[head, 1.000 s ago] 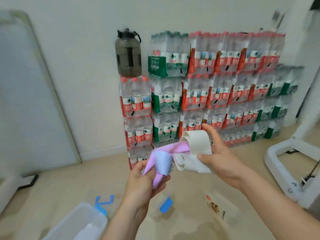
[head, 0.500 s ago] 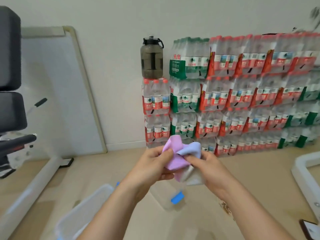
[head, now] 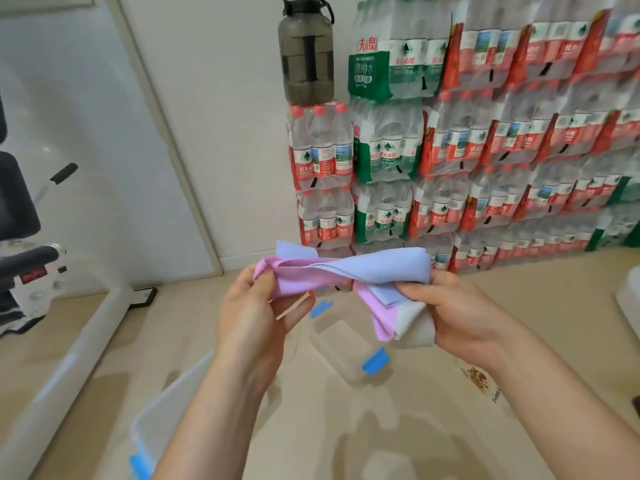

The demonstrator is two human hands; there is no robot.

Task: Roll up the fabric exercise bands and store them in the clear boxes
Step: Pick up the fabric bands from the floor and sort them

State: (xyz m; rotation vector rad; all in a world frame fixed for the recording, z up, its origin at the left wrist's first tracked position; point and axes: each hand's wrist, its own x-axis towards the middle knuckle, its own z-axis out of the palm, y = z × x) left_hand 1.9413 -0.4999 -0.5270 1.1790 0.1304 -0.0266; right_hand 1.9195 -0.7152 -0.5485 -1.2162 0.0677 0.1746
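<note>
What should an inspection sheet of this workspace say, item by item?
Surface: glossy beige floor.
Job's things: purple, blue and white fabric bands, bunched, not rolled, held in the air; clear box below them; second clear box lower left.
Clutter: printed item on floor, unclear.
Grippers: left hand and right hand each grip the bands.
Cables: nothing seen.
Surroundings: stacked water-bottle packs, dark jug on top, whiteboard leaning, exercise machine at left.

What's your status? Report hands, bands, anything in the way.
Left hand and right hand both gripping the bands. Bundle stretched between them, not yet rolled. Clear box on floor below. Nothing between hands and box.
</note>
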